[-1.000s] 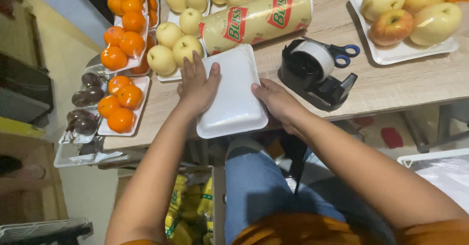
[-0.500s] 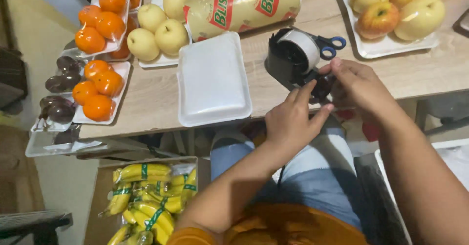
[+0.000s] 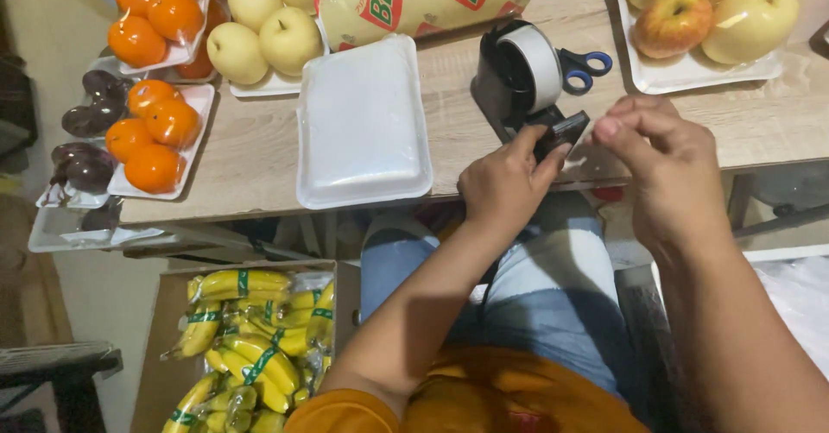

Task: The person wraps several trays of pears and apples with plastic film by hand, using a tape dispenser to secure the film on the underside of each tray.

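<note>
Left hand (image 3: 505, 183) grips the tape dispenser (image 3: 528, 83); right hand (image 3: 661, 161) pinches tape (barely visible) beside it; wrapped tray (image 3: 363, 122) untaped.

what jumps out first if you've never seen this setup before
Both hands meet at the table's near edge: the left hand touches the front of a black tape dispenser, and the right hand pinches its fingers together just beside it. Left of them lies an empty white foam tray. Bright oranges on trays fill the table's left end, with banded bananas in a box below.
</note>
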